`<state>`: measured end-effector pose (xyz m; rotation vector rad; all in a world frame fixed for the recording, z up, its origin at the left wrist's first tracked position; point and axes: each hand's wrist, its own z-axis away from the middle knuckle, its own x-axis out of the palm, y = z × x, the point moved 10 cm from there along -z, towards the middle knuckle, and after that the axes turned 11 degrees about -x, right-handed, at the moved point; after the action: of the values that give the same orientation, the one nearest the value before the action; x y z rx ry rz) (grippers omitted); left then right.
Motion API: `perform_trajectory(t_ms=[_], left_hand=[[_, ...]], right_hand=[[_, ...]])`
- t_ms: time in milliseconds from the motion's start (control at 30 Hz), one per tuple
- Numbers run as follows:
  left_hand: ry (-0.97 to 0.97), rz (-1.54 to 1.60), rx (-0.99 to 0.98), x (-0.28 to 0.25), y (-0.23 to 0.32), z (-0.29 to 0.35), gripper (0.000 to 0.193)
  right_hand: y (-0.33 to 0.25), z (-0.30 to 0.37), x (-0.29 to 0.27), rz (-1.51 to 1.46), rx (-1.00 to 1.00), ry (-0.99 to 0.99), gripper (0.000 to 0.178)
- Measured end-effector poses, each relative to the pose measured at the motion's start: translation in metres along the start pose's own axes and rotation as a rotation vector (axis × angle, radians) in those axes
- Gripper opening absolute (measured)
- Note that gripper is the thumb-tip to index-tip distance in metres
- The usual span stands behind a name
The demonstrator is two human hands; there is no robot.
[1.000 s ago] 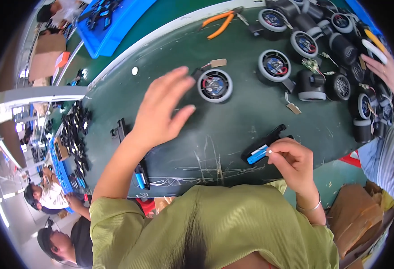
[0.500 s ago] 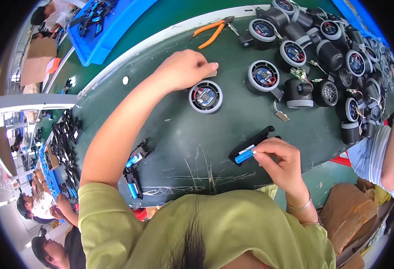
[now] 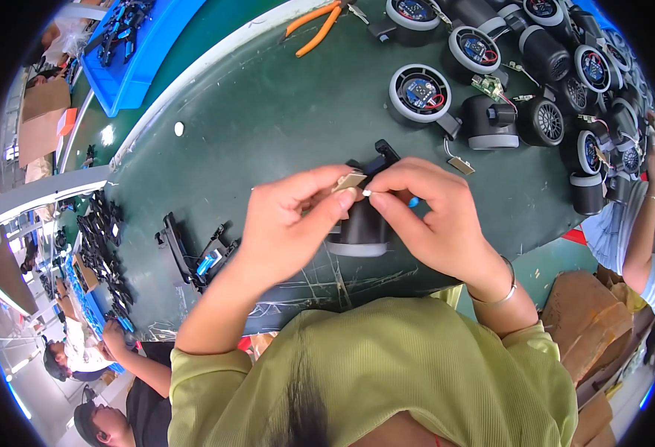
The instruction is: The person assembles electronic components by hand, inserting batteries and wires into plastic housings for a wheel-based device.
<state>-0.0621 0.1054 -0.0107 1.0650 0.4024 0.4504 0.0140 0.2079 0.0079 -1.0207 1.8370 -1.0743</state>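
My left hand (image 3: 292, 220) pinches a small tan circuit board (image 3: 351, 180) between thumb and fingers. Close beside it, my right hand (image 3: 435, 223) is closed on a small white connector (image 3: 367, 193) at its fingertips. Below the two hands a black cylindrical housing with a grey rim (image 3: 357, 248) lies on its side, its upper part covered by the hands. A black arm-like part (image 3: 382, 158) sticks out beyond the fingers. A bit of blue (image 3: 415, 202), perhaps a battery, shows by my right fingers. Whether connector and board touch is hard to see.
Many black housings with grey rims (image 3: 419, 93) crowd the right of the green table. Orange-handled cutters (image 3: 317, 28) lie at the back. Black pieces with a blue battery (image 3: 209, 262) lie left. A blue tray (image 3: 137, 82) stands far left. Co-workers sit left and right.
Both hands have come together in the middle. My left hand has brought over the housing, now on its side, and holds its board. The right hand, earlier pinching at the blue battery, has moved left.
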Motion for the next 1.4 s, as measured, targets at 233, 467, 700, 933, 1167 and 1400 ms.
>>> perform_trajectory(t_ms=[233,467,700,933,1167,1400], left_hand=[[-0.155,0.229,0.16,0.013,0.004,0.014,0.028],[-0.24,0.262,0.169,0.029,0.004,0.027,0.04],[0.032,0.167,0.241,0.007,0.008,0.029,0.033],[0.138,-0.001,0.312,0.006,0.017,0.037,0.025],[0.232,-0.062,0.44,0.005,0.022,0.042,0.024],[0.23,-0.052,0.388,0.004,0.018,0.041,0.023]], right_hand=[[-0.008,0.008,0.001,-0.002,-0.019,0.064,0.007],[-0.013,0.013,-0.003,-0.022,-0.019,0.096,0.009],[-0.026,0.013,-0.004,0.169,-0.117,0.041,0.011],[-0.035,0.014,-0.004,0.268,-0.163,0.048,0.013],[-0.04,0.015,-0.004,0.293,-0.186,-0.018,0.014],[-0.045,0.015,-0.005,0.332,-0.212,-0.011,0.016]])
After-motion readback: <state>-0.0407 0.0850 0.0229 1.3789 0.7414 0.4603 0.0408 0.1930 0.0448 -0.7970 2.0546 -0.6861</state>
